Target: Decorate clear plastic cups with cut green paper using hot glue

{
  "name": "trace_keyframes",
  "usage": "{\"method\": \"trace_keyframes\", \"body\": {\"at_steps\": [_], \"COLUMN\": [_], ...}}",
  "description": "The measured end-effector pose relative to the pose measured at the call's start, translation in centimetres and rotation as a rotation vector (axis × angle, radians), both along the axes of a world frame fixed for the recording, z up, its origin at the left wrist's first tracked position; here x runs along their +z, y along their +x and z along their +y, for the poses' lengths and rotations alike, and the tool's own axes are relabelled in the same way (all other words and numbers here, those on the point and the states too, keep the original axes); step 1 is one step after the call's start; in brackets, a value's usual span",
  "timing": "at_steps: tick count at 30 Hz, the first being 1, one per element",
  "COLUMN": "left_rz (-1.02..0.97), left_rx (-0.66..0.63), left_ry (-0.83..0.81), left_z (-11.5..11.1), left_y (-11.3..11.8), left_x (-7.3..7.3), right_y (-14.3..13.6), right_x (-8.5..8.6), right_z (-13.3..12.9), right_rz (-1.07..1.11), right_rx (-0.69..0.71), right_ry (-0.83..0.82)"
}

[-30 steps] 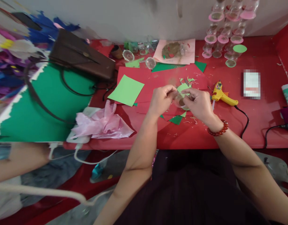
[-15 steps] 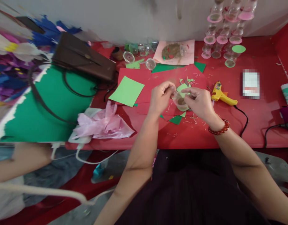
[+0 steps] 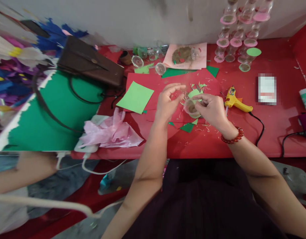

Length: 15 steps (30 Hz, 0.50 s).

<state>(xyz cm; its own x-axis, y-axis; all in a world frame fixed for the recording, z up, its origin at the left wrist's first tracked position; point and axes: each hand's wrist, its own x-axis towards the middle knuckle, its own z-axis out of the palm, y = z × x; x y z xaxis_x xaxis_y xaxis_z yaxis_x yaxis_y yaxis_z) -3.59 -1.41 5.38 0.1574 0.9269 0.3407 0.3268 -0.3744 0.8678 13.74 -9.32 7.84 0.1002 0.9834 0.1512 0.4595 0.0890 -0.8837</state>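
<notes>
My left hand (image 3: 169,101) hovers over the red paper (image 3: 156,96) with its thumb and fingers apart and nothing visible between them. To its right, my right hand (image 3: 211,108) has its thumb and index finger close together at the rim of a clear plastic cup (image 3: 190,108). The cup has a brownish inside and stands on the red paper. Whether it is pinched by the right fingers or only touched is unclear. Light green paper pieces (image 3: 194,94) and thin shavings lie around the cup. Dark green scraps (image 3: 187,127) lie just in front.
A yellow glue gun (image 3: 237,102) lies right of my right hand. Stacked clear cups (image 3: 236,41) stand at the back right. A light green sheet (image 3: 136,97), pink plastic bag (image 3: 113,129) and brown handbag (image 3: 90,63) are on the left. A person's arm (image 3: 26,169) shows at the lower left.
My left hand has moved slightly left, away from the cup, and its fingers have opened. My right hand is almost unmoved at the cup.
</notes>
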Motion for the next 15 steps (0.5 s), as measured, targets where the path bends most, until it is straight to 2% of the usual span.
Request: {"method": "trace_keyframes", "body": {"at_steps": [3,7,9,15], "left_rz": [0.02,0.021,0.059,0.089], "left_rx": [-0.023,-0.238,-0.295,-0.234], "left_ry": [-0.005,-0.112,-0.127,-0.043], "left_z": [-0.7,-1.4,-1.7,-2.0], "left_y": [-0.1,-0.1,0.1,0.5], "left_x": [0.7,1.6,2.0,2.0], "right_y": [0.3,0.6,0.7,0.8], "right_x": [0.0,0.1,0.0,-0.3], "right_z": [0.1,0.3,0.3,0.5], "right_rz": [0.002,0.022,0.03,0.018], "right_rx": [-0.054,-0.114,-0.126,-0.13], "right_ry": [0.032,0.049,0.047,0.053]}}
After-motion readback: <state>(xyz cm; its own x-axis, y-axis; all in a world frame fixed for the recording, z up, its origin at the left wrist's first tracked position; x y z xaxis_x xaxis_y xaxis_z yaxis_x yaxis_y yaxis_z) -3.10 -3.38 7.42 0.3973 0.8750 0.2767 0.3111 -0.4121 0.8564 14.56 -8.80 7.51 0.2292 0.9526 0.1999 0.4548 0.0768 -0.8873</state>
